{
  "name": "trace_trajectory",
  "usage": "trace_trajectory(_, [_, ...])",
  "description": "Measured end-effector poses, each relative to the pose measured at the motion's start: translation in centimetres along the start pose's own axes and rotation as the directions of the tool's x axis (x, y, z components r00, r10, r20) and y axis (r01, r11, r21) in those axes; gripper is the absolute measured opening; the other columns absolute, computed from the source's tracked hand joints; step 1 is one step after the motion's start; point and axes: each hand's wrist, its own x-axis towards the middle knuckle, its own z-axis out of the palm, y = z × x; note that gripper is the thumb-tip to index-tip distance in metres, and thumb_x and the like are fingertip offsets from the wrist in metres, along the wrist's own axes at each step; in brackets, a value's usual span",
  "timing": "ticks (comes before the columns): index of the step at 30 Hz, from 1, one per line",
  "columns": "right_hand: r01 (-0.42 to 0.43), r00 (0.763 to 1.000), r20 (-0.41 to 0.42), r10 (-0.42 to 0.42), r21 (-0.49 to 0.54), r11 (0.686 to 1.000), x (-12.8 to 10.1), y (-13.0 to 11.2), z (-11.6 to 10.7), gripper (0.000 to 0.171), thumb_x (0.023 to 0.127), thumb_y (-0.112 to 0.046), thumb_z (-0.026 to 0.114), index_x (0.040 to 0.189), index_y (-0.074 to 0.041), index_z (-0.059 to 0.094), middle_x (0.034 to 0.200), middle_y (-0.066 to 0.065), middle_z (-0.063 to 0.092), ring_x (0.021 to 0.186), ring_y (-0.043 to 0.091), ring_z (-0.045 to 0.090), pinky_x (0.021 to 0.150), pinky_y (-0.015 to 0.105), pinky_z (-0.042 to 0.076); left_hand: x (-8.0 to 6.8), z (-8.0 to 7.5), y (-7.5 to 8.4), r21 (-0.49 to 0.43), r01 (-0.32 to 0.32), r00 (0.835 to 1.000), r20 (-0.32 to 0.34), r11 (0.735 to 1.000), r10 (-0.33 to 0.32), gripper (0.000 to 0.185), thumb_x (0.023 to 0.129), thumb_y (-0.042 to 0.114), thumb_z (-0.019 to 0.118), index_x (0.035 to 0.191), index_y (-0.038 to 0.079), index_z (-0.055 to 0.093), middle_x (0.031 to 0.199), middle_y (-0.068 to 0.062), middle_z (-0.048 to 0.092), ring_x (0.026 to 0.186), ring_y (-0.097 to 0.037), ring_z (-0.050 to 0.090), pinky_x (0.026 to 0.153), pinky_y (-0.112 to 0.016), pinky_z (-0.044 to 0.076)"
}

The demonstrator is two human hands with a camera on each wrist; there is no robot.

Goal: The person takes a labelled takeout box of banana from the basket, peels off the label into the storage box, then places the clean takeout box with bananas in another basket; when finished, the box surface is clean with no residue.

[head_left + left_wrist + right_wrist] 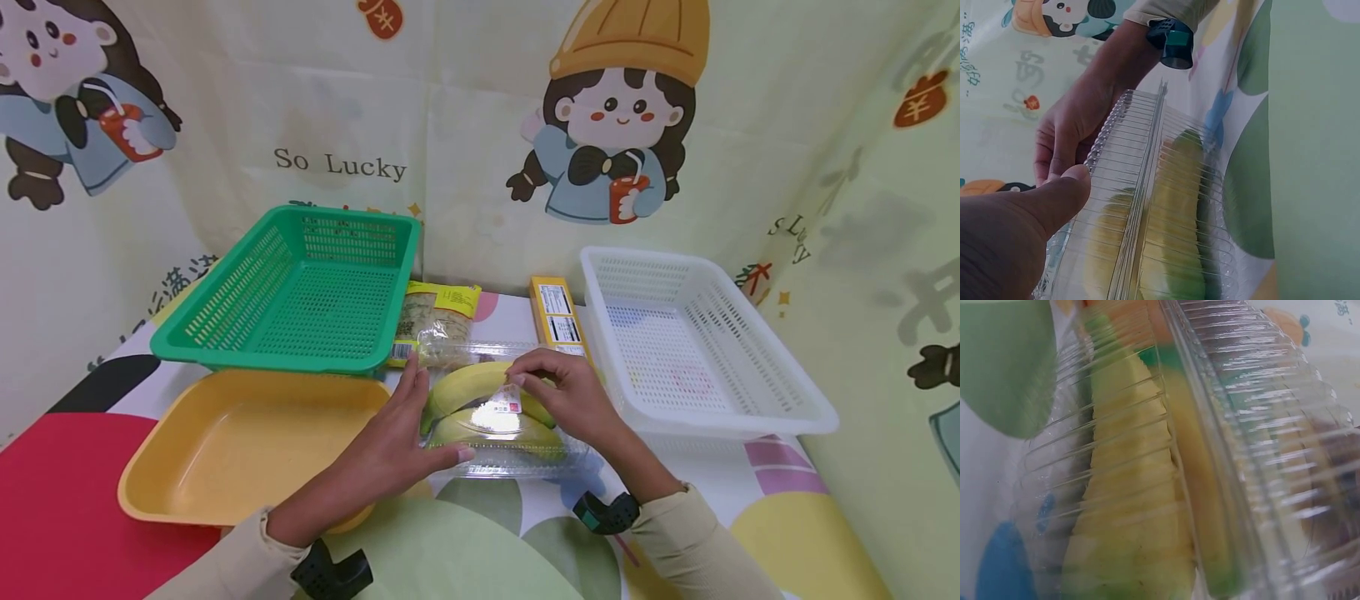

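Observation:
A clear plastic clamshell box [480, 467] of yellow-green bananas [468, 385] sits on the table in the head view, its lid closed. My left hand [401, 437] rests at the box's left end, fingers straight and thumb [1063, 200] lying along the near rim. Over the lid, my right hand [573, 396] has curled fingers, and thumb and forefinger pinch the upper edge of a small white label [508, 400]. The right wrist view looks through the ribbed plastic at a banana [1129, 469]; the right fingers are not in it.
A green basket [288, 358] stands at the back left, with a yellow-orange basin [247, 383] in front of it. A white basket [720, 421] is at right. Behind the box lie a yellow-topped clear bag [457, 298] and an orange carton [555, 308].

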Motion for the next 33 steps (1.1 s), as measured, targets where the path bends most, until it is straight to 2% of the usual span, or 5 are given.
trace_trajectory(14, [-0.036, 0.999, -0.022, 0.036, 0.026, 0.999, -0.23, -0.08, -0.08, 0.010, 0.088, -0.007, 0.071, 0.098, -0.007, 0.075, 0.097, -0.001, 0.071, 0.091, 0.015, 0.063, 0.083, 0.031, 0.054, 0.15, 0.21, 0.14, 0.014, 0.008, 1.000, 0.002, 1.000, -0.008, 0.116, 0.078, 0.051, 0.078, 0.153, -0.001, 0.006, 0.161, -0.013, -0.011, 0.143, -0.039, 0.014, 0.108, -0.055, 0.030])
trace_trajectory(33, [-0.007, 0.999, -0.053, 0.010, 0.057, 0.998, -0.36, 0.19, 0.00, 0.008, 0.089, -0.004, 0.070, 0.095, -0.006, 0.075, 0.095, 0.000, 0.070, 0.091, 0.016, 0.064, 0.082, 0.028, 0.054, 0.25, 0.17, 0.18, 0.021, 0.018, 1.000, 0.002, 1.000, -0.018, 0.117, 0.077, 0.051, 0.079, 0.153, 0.000, 0.005, 0.161, -0.012, -0.011, 0.143, -0.039, 0.013, 0.108, -0.054, 0.030])
